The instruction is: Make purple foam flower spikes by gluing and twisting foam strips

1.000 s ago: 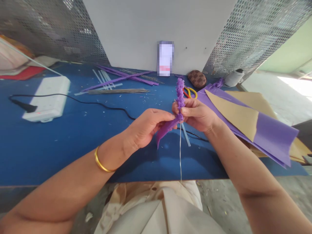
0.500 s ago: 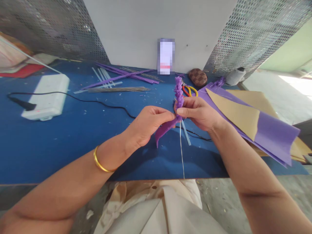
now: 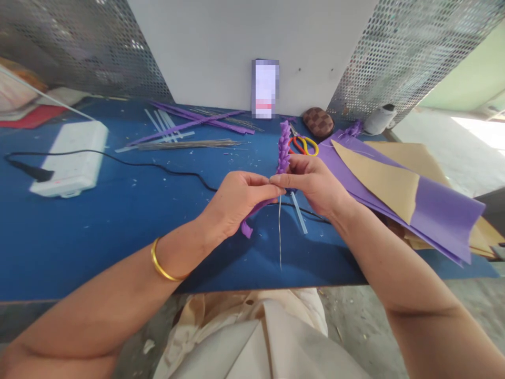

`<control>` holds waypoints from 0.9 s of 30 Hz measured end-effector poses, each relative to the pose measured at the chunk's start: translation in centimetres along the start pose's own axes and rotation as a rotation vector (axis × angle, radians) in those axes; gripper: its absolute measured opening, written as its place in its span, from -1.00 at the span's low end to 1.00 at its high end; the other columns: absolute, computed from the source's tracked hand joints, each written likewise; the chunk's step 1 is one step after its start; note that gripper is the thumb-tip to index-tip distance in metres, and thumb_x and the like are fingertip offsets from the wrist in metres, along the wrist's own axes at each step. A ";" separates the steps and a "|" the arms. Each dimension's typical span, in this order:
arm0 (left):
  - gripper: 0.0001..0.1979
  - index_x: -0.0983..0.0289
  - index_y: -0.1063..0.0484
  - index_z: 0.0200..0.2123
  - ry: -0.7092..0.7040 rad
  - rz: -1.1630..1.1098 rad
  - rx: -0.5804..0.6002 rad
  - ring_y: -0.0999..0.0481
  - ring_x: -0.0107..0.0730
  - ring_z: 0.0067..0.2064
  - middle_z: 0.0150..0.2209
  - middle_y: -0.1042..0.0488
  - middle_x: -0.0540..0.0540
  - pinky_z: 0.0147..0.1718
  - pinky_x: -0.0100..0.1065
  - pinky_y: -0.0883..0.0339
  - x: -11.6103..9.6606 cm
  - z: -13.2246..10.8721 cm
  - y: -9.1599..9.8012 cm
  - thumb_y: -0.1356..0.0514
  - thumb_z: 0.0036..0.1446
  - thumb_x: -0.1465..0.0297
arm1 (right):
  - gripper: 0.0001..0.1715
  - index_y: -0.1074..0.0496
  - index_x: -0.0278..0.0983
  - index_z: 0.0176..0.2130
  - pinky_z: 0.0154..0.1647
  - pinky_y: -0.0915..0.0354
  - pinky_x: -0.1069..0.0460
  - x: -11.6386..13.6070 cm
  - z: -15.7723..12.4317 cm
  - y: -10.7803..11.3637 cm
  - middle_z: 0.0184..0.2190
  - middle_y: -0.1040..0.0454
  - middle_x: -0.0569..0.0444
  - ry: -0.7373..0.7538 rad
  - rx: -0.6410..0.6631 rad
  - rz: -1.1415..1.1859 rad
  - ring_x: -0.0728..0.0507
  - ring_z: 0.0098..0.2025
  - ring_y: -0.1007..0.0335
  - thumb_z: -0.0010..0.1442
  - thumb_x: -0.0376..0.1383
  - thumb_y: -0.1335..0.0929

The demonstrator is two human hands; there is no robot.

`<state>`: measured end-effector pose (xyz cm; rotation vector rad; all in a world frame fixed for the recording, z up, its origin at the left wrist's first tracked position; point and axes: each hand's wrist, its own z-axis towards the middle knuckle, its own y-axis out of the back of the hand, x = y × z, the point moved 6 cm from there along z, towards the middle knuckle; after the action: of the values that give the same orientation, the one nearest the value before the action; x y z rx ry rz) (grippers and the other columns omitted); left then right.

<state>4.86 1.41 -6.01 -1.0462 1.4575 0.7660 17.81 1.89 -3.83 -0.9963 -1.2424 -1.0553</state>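
A purple foam flower spike is held upright above the blue workbench. Its base is pinched closed by the right hand. A foam strip is gripped closed by the left hand. Scissors lie just beyond.

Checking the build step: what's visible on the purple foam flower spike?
The purple foam flower spike stands nearly upright, its ruffled, tightly bunched tufts rising above the hands. A narrow purple strip trails down-left from its base, curled at the end. The left hand and right hand pinch its lower part. A thin silvery wire and a clear stick protrude below.
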 end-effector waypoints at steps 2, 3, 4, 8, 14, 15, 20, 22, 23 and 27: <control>-0.87 0.26 -0.56 -0.56 -0.006 0.033 -0.023 -0.48 -0.36 -0.41 -0.53 -0.53 0.05 -0.38 -0.38 -0.30 0.1 0.1 0.1 -0.37 -0.12 0.32 | -0.74 -0.40 -0.31 -0.48 -0.42 -0.25 0.07 -0.1 0.0 -0.1 -0.60 -0.35 0.21 -0.007 -0.002 0.004 0.02 -0.51 -0.29 -0.02 -0.27 -0.52; -0.86 0.26 -0.56 -0.57 -0.007 0.047 -0.035 -0.49 -0.35 -0.41 -0.54 -0.52 0.05 -0.38 -0.37 -0.30 0.1 0.1 0.1 -0.37 -0.12 0.31 | -0.74 -0.40 -0.31 -0.48 -0.42 -0.24 0.07 -0.1 -0.1 -0.2 -0.60 -0.34 0.21 -0.007 -0.004 0.002 0.02 -0.51 -0.29 -0.03 -0.26 -0.53; -0.86 0.25 -0.57 -0.56 -0.006 0.054 -0.044 -0.49 -0.34 -0.40 -0.55 -0.52 0.04 -0.38 -0.37 -0.31 0.1 0.1 0.1 -0.37 -0.12 0.30 | -0.73 -0.40 -0.31 -0.49 -0.42 -0.24 0.08 -0.1 0.0 -0.2 -0.60 -0.34 0.21 -0.007 -0.001 -0.002 0.02 -0.50 -0.28 -0.02 -0.26 -0.53; -0.87 0.24 -0.60 -0.51 0.001 -0.024 -0.022 -0.53 -0.30 -0.32 -0.50 -0.55 0.05 -0.29 -0.36 -0.35 -0.2 0.1 -0.1 -0.38 -0.13 0.30 | -0.71 -0.42 -0.33 -0.50 -0.43 -0.19 0.10 0.0 0.1 -0.2 -0.59 -0.33 0.20 -0.044 0.097 0.051 0.05 -0.50 -0.23 0.03 -0.21 -0.51; -0.90 0.27 -0.60 -0.51 0.084 -0.145 -0.018 -0.51 -0.39 -0.37 -0.49 -0.56 0.05 -0.31 -0.40 -0.34 0.2 0.3 0.0 -0.40 -0.15 0.36 | -0.78 -0.52 -0.33 -0.35 -0.35 -0.31 0.10 -0.8 0.4 0.3 -0.46 -0.48 0.12 -0.166 0.166 0.235 0.03 -0.44 -0.35 -0.02 -0.27 -0.52; -0.90 0.28 -0.61 -0.50 0.090 -0.156 -0.019 -0.49 -0.41 -0.39 -0.50 -0.55 0.05 -0.32 -0.41 -0.33 0.3 0.3 0.1 -0.40 -0.15 0.38 | -0.77 -0.52 -0.33 -0.35 -0.32 -0.33 0.09 -0.9 0.4 0.3 -0.45 -0.49 0.12 -0.170 0.178 0.254 0.02 -0.43 -0.37 -0.04 -0.28 -0.53; -0.90 0.31 -0.61 -0.48 0.121 -0.214 0.009 -0.48 -0.44 -0.42 -0.49 -0.55 0.05 -0.35 -0.42 -0.31 0.4 0.1 -0.2 -0.38 -0.14 0.41 | -0.77 -0.53 -0.34 -0.37 -0.28 -0.37 0.10 -1.7 0.6 0.1 -0.46 -0.50 0.12 -0.179 0.254 0.320 0.03 -0.44 -0.40 -0.02 -0.25 -0.54; -0.89 0.31 -0.61 -0.47 0.139 -0.236 0.039 -0.49 -0.44 -0.41 -0.48 -0.57 0.05 -0.34 -0.42 -0.31 0.3 0.1 -0.4 -0.38 -0.12 0.39 | -0.75 -0.54 -0.33 -0.35 -0.27 -0.38 0.08 -2.1 0.7 0.2 -0.44 -0.51 0.11 -0.187 0.272 0.329 0.02 -0.43 -0.40 -0.01 -0.23 -0.54; -0.89 0.30 -0.61 -0.47 0.146 -0.244 0.056 -0.49 -0.44 -0.40 -0.47 -0.57 0.05 -0.33 -0.42 -0.31 0.3 0.0 -0.6 -0.39 -0.12 0.38 | -0.74 -0.54 -0.32 -0.35 -0.27 -0.38 0.08 -2.3 0.8 0.2 -0.44 -0.51 0.11 -0.190 0.282 0.329 0.02 -0.43 -0.41 -0.02 -0.22 -0.54; -0.90 0.30 -0.61 -0.48 0.132 -0.242 0.103 -0.48 -0.45 -0.41 -0.49 -0.56 0.04 -0.30 -0.42 -0.33 0.2 0.1 -0.8 -0.39 -0.11 0.38 | -0.75 -0.50 -0.33 -0.41 -0.32 -0.37 0.08 -2.2 0.8 0.4 -0.52 -0.45 0.15 -0.172 0.319 0.329 0.02 -0.47 -0.37 -0.01 -0.22 -0.54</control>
<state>5.67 1.18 -6.14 -1.1859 1.4321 0.4524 17.91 2.93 -5.98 -1.0129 -1.2826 -0.5067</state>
